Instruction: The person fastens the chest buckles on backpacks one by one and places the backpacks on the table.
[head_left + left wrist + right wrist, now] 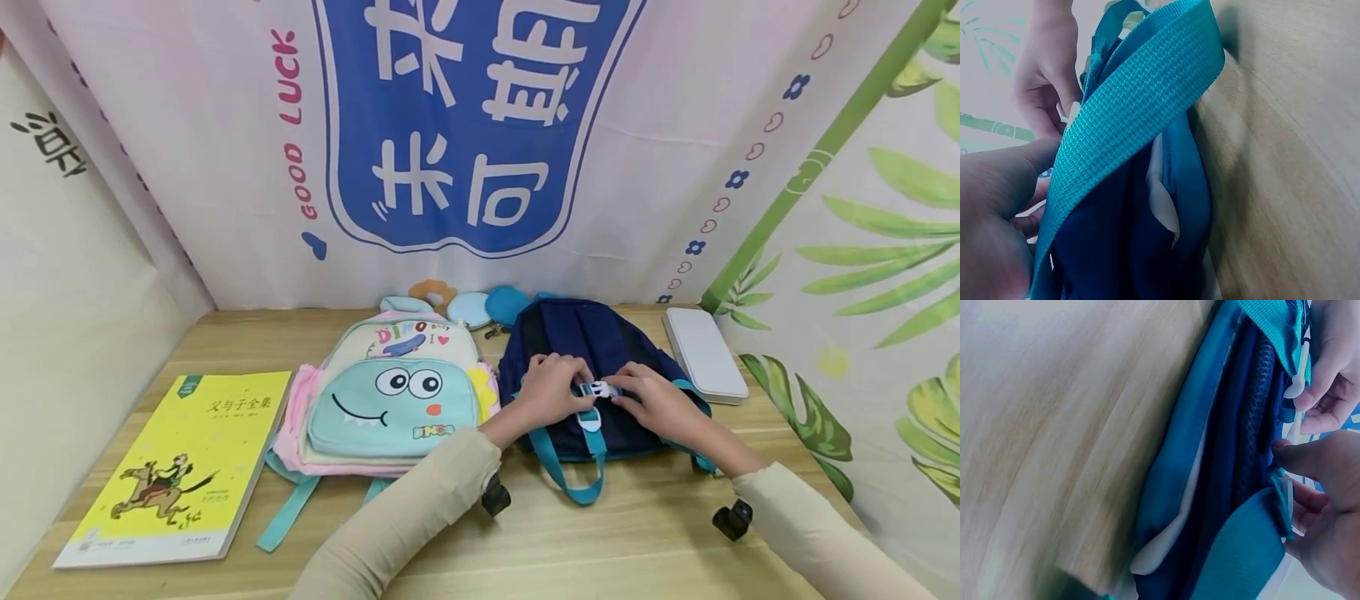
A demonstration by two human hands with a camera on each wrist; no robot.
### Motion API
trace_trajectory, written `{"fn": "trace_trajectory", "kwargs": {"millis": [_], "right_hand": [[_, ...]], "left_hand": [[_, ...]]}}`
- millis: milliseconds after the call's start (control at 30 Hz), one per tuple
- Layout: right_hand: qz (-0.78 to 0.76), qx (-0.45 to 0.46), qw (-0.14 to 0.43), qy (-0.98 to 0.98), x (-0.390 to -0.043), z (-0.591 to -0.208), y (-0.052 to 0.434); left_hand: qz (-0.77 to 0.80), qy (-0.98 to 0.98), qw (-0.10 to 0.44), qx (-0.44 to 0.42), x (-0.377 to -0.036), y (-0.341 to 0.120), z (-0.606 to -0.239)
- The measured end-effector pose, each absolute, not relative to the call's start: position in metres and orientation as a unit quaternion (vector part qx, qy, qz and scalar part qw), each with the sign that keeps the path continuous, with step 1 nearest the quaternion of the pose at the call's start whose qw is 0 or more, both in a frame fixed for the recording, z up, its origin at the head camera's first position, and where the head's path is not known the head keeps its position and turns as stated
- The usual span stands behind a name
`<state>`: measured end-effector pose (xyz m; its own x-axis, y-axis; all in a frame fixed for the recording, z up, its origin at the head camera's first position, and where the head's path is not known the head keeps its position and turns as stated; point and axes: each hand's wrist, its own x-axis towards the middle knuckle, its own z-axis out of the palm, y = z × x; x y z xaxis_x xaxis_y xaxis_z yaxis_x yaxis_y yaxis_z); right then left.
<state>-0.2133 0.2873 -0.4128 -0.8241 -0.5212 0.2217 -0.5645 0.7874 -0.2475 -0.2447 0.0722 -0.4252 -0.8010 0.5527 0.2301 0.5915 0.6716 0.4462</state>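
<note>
While two backpacks sit mid-frame, left hand (550,388) and right hand (651,403) both pinch the white plastic buckle (600,390) on the navy fabric backpack (577,333); its contents are hidden.

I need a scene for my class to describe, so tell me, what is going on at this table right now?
A person works with both hands on a dark blue backpack lying on a wooden table. The left hand and right hand meet at a white buckle on its teal straps, each pinching one side of it. Whether the buckle is clipped together cannot be told. Beside it lie a pastel dinosaur backpack, a yellow book and a white case, all untouched.
</note>
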Motion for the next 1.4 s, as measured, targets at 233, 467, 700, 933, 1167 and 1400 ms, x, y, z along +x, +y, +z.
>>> {"fn": "trace_trajectory", "kwargs": {"millis": [233,467,700,933,1167,1400], "right_hand": [[0.153,0.286,0.106,-0.940,-0.214,-0.416,0.288],[0.163,0.310,0.174,-0.920,-0.215,-0.423,0.292],[0.172,0.329,0.224,-0.901,-0.216,-0.429,0.293],[0.184,0.325,0.235,-0.897,-0.216,-0.433,0.293],[0.190,0.325,0.243,-0.894,-0.216,-0.433,0.294],[0.191,0.321,0.246,-0.894,-0.216,-0.434,0.294]], "left_hand": [[-0.258,-0.910,0.037,-0.323,-0.244,0.072,-0.424],[-0.234,-0.913,0.048,-0.331,-0.242,0.071,-0.423],[-0.230,-0.911,0.057,-0.338,-0.243,0.072,-0.424],[-0.241,-0.908,0.058,-0.337,-0.242,0.074,-0.424],[-0.237,-0.909,0.060,-0.339,-0.240,0.075,-0.421],[-0.223,-0.907,0.080,-0.348,-0.238,0.076,-0.422]]}}
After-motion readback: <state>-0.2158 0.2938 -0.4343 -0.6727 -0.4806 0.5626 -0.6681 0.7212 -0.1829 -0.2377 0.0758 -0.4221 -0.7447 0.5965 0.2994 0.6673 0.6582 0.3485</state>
